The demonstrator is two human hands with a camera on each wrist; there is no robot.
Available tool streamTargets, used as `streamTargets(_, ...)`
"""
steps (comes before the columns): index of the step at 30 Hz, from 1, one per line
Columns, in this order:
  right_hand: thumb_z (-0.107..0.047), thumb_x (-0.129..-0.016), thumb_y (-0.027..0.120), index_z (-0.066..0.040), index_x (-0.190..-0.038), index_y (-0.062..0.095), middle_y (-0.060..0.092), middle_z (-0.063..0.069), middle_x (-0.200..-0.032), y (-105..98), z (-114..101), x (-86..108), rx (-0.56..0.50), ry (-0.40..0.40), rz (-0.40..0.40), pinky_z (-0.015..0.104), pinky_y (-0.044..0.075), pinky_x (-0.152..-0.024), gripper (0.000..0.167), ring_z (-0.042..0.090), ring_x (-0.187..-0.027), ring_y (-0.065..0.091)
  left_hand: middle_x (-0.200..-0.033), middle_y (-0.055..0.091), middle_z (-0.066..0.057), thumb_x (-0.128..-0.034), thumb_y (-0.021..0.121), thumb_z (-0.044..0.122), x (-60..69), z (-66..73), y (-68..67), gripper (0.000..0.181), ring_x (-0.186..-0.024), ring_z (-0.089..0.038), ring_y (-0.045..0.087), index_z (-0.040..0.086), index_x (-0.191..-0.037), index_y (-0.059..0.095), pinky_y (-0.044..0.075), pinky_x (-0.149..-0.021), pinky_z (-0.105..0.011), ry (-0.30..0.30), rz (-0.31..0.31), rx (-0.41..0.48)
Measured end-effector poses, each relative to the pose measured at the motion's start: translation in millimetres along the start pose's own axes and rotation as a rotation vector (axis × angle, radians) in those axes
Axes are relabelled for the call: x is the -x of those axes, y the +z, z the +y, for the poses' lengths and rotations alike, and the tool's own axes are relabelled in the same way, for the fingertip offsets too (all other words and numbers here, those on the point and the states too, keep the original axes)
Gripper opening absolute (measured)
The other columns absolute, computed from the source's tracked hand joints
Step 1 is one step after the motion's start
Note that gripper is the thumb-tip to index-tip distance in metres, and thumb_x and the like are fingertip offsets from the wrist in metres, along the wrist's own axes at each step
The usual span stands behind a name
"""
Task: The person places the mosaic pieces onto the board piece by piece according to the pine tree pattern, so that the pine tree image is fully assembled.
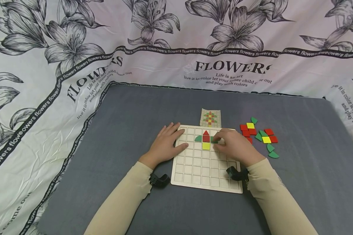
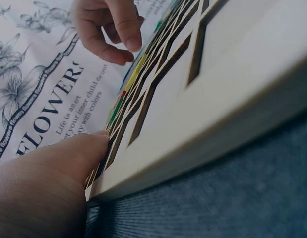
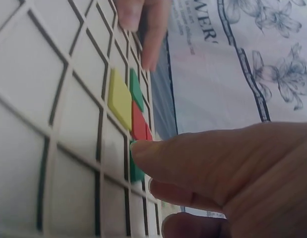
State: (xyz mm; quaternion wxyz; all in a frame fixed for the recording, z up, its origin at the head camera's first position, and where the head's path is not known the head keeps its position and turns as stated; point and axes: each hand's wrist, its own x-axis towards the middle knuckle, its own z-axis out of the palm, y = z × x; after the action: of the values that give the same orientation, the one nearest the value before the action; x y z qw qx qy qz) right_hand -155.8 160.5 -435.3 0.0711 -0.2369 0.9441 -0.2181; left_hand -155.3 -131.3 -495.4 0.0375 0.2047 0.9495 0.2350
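The left hand (image 1: 166, 142) lies with spread fingers on the left edge of a pale gridded board (image 1: 186, 179). The right hand (image 1: 236, 146) is at the board's upper right, its thumb and curled forefinger at a green piece (image 3: 136, 166); the thumb touches it in the right wrist view, and part of the piece is covered. Left of that piece is a red square (image 1: 206, 138), with a red triangle (image 1: 206, 133) above and a yellow square (image 1: 206, 146) below. Another green piece (image 1: 198, 138) is left of the red square.
A small pattern card (image 1: 204, 122) lies behind the board, partly against its back edge. Loose red, yellow and green pieces (image 1: 273, 155) are scattered to the board's right on the grey table (image 1: 141, 107). Flower-printed sheeting (image 1: 153, 71) surrounds the table's back and left.
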Motion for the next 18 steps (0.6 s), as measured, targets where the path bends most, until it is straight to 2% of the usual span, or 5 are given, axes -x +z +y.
streamTargets(8,-0.008,-0.094,0.071,-0.001,-0.113,0.078,0.073,0.013,-0.109,-15.0,13.5,8.9,-0.002,0.056,0.007,0.051,0.061,-0.087,0.021,0.031,-0.099,0.067,-0.174,0.025,-0.003,-0.1041,0.055,0.060,-0.8,-0.7,0.1,0.071,-0.163,-0.024,0.015,0.021,-0.162,0.045,0.005,-0.134,-0.043,0.000,0.003,-0.009)
streamTargets(15,-0.006,-0.094,0.073,0.003,-0.115,0.077,0.073,0.017,-0.111,-22.2,29.0,16.1,-0.008,0.057,0.016,0.054,0.060,-0.087,0.023,0.034,-0.103,0.068,-0.174,0.026,-0.003,-0.1035,0.057,0.059,0.1,0.7,-0.5,0.071,-0.163,-0.024,0.015,0.020,-0.162,0.045,0.005,-0.134,-0.043,-0.009,-0.001,-0.005)
streamTargets(18,-0.005,-0.094,0.073,0.003,-0.116,0.076,0.073,0.018,-0.113,-25.8,35.2,20.5,-0.008,0.071,0.018,0.051,0.060,-0.082,0.024,0.033,-0.098,0.068,-0.174,0.026,-0.004,-0.1035,0.057,0.058,0.5,1.0,0.2,0.071,-0.163,-0.024,0.015,0.020,-0.162,0.045,0.005,-0.134,-0.043,-0.009,0.000,-0.005)
